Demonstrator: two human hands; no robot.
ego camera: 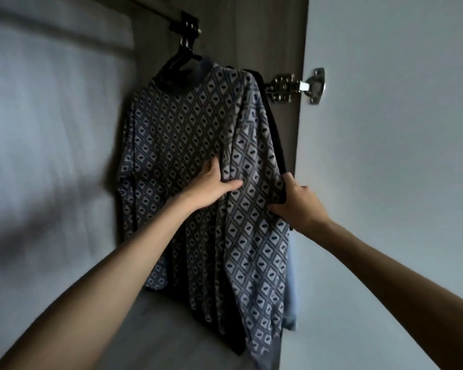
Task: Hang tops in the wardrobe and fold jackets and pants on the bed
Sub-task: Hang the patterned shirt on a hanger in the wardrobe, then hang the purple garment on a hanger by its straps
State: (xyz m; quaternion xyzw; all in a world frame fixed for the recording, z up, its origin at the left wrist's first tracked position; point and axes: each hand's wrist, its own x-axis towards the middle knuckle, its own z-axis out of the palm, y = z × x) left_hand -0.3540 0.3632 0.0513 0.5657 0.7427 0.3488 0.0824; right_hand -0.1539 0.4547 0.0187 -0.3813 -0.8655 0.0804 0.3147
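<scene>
Evidently the hanging part of the job is under way, and the single head view looks up into the wardrobe point(251, 30) rather than toward any bed. A patterned top point(187, 145), grey-blue with a diamond print, hangs from a black hanger point(183, 53) hooked on the dark rail point(155, 14) near the upper left, its hem reaching down close to the pale shelf point(150, 329) below. The left hand point(211, 186) has its fingers curled into the front of the cloth and bunches a fold there, the thumb lying across it. The right hand point(296, 202) pinches the top's right-hand edge, thumb in front and the fingers hidden behind the fabric. Just behind that edge hangs a dark garment point(271, 124), and lower down a light blue garment point(290, 297) shows beside the open door point(398, 156), whose metal hinge point(300, 86) sits to the right of the top's shoulder. Judging from this, at least one top is on the rail and is being straightened or spread, so that step looks nearly finished. No jackets, pants or bed are in view, so how much folding is done or left cannot be told.
</scene>
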